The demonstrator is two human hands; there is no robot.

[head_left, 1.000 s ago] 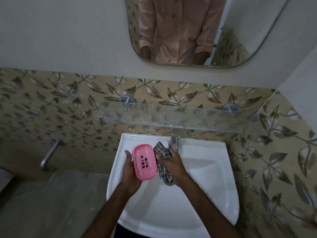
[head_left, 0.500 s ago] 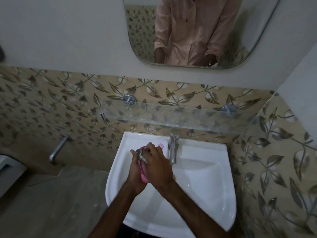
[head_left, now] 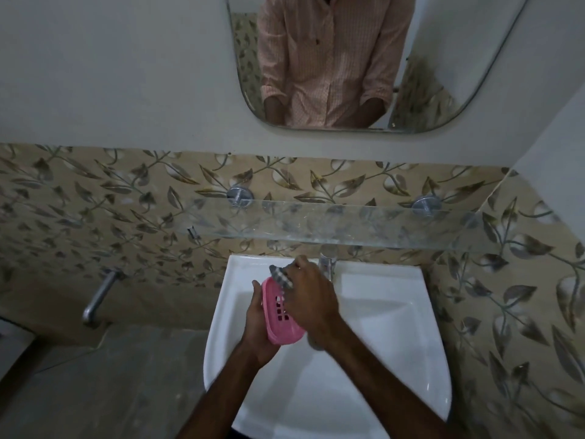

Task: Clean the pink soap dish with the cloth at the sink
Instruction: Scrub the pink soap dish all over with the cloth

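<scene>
Leaf-patterned tiles (head_left: 95,217) and a glass shelf (head_left: 316,224) back a white sink (head_left: 389,315), its tap (head_left: 327,264) at twelve o'clock. Over the basin's ten o'clock side the left hand (head_left: 256,331) holds the pink soap dish (head_left: 280,316) from behind, thumb along its nine o'clock edge (slotted face towards the camera). The right hand (head_left: 311,296), fingers bunched around the checked cloth (head_left: 281,275), presses it on the dish's twelve o'clock end.

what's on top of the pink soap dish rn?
The right hand presses the checked cloth on the far end of the soap dish. Square slots show in its bare middle. The surface under cloth and hand is covered.
</scene>
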